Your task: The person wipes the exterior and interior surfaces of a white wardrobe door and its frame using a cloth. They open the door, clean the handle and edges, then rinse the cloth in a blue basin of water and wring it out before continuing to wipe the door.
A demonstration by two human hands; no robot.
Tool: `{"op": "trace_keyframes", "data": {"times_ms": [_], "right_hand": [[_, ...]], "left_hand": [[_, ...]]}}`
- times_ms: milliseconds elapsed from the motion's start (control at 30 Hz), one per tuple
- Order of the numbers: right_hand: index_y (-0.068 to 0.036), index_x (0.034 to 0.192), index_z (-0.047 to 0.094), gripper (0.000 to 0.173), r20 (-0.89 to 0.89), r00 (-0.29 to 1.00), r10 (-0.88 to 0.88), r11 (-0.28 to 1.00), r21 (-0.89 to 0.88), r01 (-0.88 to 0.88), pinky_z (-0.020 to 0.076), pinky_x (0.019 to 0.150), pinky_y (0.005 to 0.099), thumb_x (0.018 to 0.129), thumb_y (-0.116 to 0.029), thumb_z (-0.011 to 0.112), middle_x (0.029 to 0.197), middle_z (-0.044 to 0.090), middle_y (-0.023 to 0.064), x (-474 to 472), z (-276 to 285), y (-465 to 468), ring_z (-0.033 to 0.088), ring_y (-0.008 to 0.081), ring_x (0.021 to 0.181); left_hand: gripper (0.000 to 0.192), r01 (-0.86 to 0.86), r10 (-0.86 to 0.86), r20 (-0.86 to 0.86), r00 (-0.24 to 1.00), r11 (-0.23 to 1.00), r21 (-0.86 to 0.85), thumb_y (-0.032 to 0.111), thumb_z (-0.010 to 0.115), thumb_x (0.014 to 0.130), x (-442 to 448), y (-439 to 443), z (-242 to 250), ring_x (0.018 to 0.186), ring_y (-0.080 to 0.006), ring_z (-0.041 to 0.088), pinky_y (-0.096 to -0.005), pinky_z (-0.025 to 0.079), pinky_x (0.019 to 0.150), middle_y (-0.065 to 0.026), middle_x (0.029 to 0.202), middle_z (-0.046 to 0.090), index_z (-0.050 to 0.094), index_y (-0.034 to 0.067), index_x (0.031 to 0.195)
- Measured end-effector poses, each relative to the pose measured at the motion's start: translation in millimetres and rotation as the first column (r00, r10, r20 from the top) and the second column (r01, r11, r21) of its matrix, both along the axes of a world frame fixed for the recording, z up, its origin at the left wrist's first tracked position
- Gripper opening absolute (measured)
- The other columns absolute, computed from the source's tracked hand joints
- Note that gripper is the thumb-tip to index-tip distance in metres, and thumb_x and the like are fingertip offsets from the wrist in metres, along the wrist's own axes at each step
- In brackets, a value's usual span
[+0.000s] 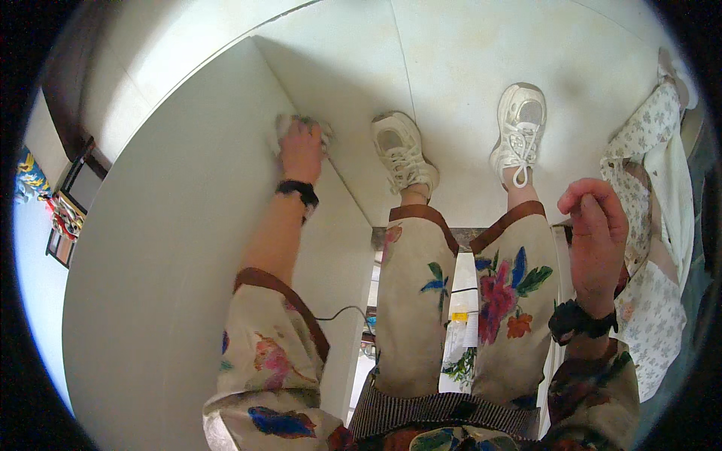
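Observation:
My left hand [302, 147] is closed on a crumpled whitish cloth [286, 128], pressed against the upper edge of a large pale panel, perhaps the side of a cabinet [169, 225]. Motion blurs the hand and the cloth, so the cloth's full shape is unclear. A black band circles that wrist. Over at the right, my right hand [601, 237] is held up beside my leg, its fingers curled in towards the thumb, with nothing visible in it. A dark scrunchie sits on that wrist.
My feet in white sneakers [401, 149] stand on a pale tiled floor [451, 62]. White patterned fabric [657, 327] hangs at the right. A thin black cable [344, 309] crosses near the panel's lower part. Green leaves [463, 366] show between my legs. Assorted items [65, 217] lie at the far left.

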State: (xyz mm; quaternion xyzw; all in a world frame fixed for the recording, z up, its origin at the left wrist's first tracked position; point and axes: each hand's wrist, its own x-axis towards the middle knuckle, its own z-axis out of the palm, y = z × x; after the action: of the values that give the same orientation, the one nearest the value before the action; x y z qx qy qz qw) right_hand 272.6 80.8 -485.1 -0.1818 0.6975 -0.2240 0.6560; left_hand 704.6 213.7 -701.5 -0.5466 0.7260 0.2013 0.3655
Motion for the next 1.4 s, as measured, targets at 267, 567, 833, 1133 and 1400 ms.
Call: {"op": "trace_keyframes", "data": {"times_ms": [267, 567, 833, 1133, 1400], "right_hand": [[0.002, 0.106, 0.062, 0.017, -0.04, 0.998, 0.052, 0.996, -0.07, -0.054, 0.0445, 0.083, 0.0262, 0.097, -0.005, 0.049, 0.091, 0.061, 0.0049, 11, -13, -14, 0.055, 0.0124, 0.085], [0.002, 0.107, 0.062, 0.017, -0.079, 0.997, 0.022, 0.999, 0.036, -0.02, 0.0452, 0.083, 0.0279, 0.098, -0.006, 0.05, 0.094, 0.062, 0.0064, -14, -26, 0, 0.057, 0.0142, 0.088], [0.002, 0.107, 0.062, 0.017, -0.129, 0.978, 0.163, 0.986, -0.002, -0.164, 0.0457, 0.083, 0.0276, 0.097, -0.005, 0.051, 0.096, 0.063, 0.0067, 10, -8, -15, 0.057, 0.0144, 0.088], [0.001, 0.105, 0.064, 0.016, -0.08, 0.984, 0.16, 0.987, 0.001, -0.16, 0.0465, 0.084, 0.0273, 0.096, -0.005, 0.052, 0.093, 0.065, 0.0065, 19, 15, -25, 0.06, 0.0137, 0.088], [0.0, 0.103, 0.065, 0.015, -0.199, 0.964, 0.177, 0.983, 0.087, -0.163, 0.0455, 0.083, 0.026, 0.097, -0.006, 0.052, 0.09, 0.065, 0.0041, -5, 86, -39, 0.057, 0.0123, 0.084]], "left_hand": [[0.039, 0.042, -0.054, 0.037, 0.998, 0.961, 0.273, 0.017, 0.061, 0.087, -23, 80, -4, 0.129, -0.0342, 0.045, -0.0472, 0.045, 0.097, -0.0149, 0.128, 0.056, 0.056, 0.007, 0.124], [0.032, -0.335, 0.249, 0.227, 0.941, 0.625, 0.705, 0.023, 0.054, 0.092, -68, 263, -9, 0.12, -0.0304, 0.056, -0.0446, 0.045, 0.101, -0.0138, 0.128, 0.058, 0.064, 0.008, 0.119], [0.047, 0.029, -0.012, -0.044, 0.999, 0.914, 0.404, 0.022, 0.052, 0.092, -35, 250, -11, 0.131, -0.0311, 0.044, -0.0456, 0.038, 0.108, -0.0115, 0.14, 0.052, 0.051, 0.008, 0.137], [0.046, -0.196, 0.192, 0.093, 0.977, 0.631, 0.75, 0.026, 0.054, 0.091, -84, 306, 48, 0.126, -0.0331, 0.05, -0.0494, 0.042, 0.103, -0.0135, 0.136, 0.054, 0.054, 0.011, 0.134], [0.048, -0.331, 0.327, 0.199, 0.924, 0.42, 0.845, 0.037, 0.062, 0.085, -93, 256, 169, 0.112, -0.037, 0.061, -0.0492, 0.049, 0.095, -0.0158, 0.123, 0.064, 0.059, 0.013, 0.127]]}}
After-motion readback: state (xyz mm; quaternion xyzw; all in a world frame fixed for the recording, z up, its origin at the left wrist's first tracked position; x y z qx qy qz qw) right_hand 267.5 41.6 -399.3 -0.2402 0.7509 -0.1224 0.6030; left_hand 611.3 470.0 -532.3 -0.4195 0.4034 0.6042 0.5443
